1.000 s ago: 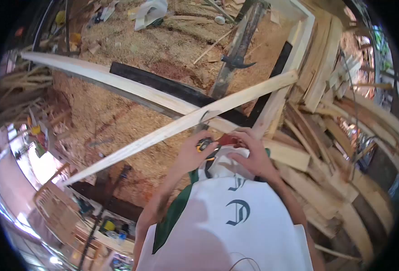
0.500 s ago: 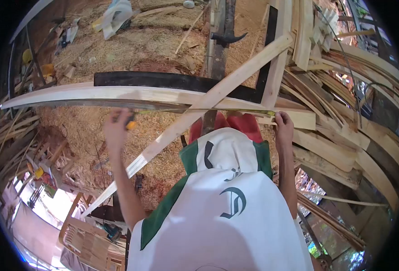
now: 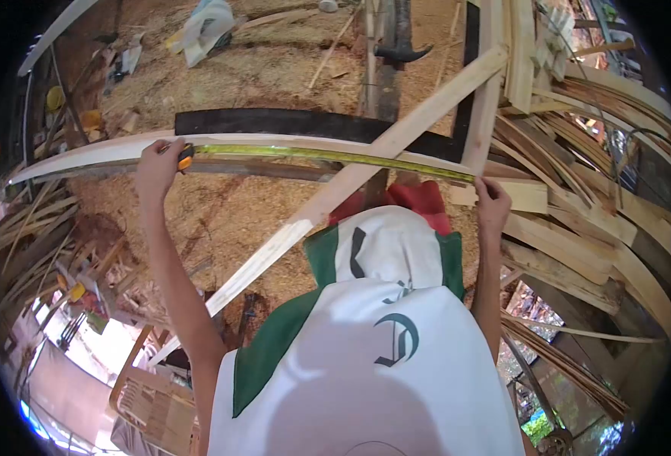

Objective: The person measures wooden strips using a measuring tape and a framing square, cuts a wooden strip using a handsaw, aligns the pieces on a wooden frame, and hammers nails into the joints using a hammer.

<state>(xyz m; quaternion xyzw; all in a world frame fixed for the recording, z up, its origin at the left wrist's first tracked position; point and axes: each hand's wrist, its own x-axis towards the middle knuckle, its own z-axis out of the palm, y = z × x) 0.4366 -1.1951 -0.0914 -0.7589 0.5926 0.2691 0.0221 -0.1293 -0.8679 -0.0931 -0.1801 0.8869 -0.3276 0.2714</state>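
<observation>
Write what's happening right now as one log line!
left hand: holding tape measure | yellow tape: stretched across slanted board | right hand: pinching tape's end

The left hand (image 3: 161,166) is at far left, fingers curled closed in a grip, its knuckles toward the far side. The left arm (image 3: 177,292), bare, bends at the elbow, the forearm slanting outward to the left. The right hand (image 3: 493,205), well apart at right and slightly nearer, pinches with thumb and forefinger, tips toward the left. The right arm (image 3: 489,273), also bare, reaches almost straight toward the far side.
</observation>
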